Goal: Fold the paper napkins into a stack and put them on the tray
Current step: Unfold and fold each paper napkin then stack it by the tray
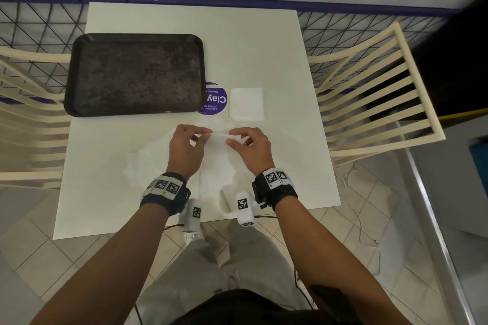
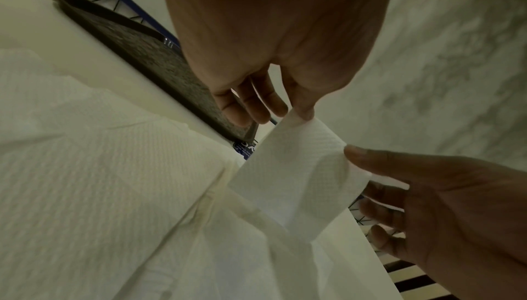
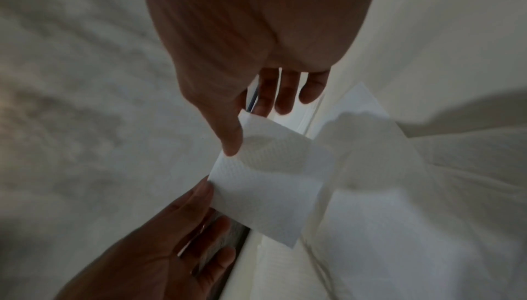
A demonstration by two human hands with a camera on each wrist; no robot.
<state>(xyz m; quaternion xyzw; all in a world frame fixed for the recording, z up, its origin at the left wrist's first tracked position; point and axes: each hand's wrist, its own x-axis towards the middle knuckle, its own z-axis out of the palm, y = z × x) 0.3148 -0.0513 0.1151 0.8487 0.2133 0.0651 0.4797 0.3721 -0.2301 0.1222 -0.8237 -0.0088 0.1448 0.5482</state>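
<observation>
A white paper napkin (image 1: 217,143) is held above the table, both hands pinching its upper edge. My left hand (image 1: 188,140) pinches the left corner between thumb and forefinger; my right hand (image 1: 248,140) pinches the right corner. In the left wrist view the napkin (image 2: 296,169) hangs from the left hand (image 2: 299,111), with the right hand (image 2: 353,156) opposite. The right wrist view shows the napkin (image 3: 265,183) between the right hand (image 3: 234,145) and the left hand (image 3: 206,186). A folded napkin (image 1: 247,104) lies beyond the hands. The dark tray (image 1: 79,45) sits far left, holding nothing.
Loose unfolded napkins (image 1: 144,163) lie spread on the white table (image 1: 277,42) under my hands. A round purple sticker (image 1: 217,100) sits between tray and folded napkin. Cream slatted chairs (image 1: 375,97) stand at both sides; a wire fence (image 1: 34,24) runs behind.
</observation>
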